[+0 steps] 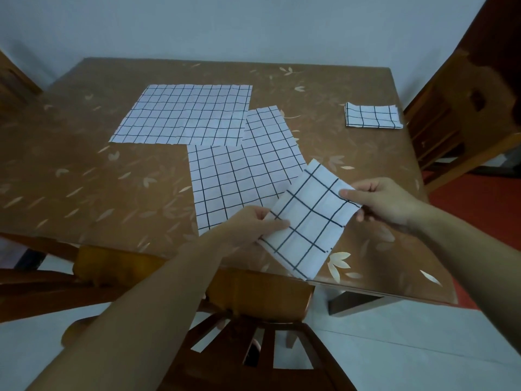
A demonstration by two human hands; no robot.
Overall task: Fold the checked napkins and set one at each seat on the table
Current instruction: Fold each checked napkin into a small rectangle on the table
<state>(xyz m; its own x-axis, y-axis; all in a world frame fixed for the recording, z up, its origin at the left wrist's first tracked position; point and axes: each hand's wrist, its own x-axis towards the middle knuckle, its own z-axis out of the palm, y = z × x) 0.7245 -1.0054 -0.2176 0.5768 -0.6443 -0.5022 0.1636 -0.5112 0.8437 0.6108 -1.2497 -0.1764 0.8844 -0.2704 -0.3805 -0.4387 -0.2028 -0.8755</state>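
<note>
White checked folded napkin (373, 115) already set by the right-hand chair (462, 114). Second napkin (307, 221) pinched by left hand (251, 224) and right hand (386, 200), folded, not yet placed. Two flat napkins (186, 114) left to fold.

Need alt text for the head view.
Both hands, left hand and right hand, hold a folded checked napkin over the brown table. Two unfolded napkins lie flat; one folded napkin sits at the right seat.
</note>
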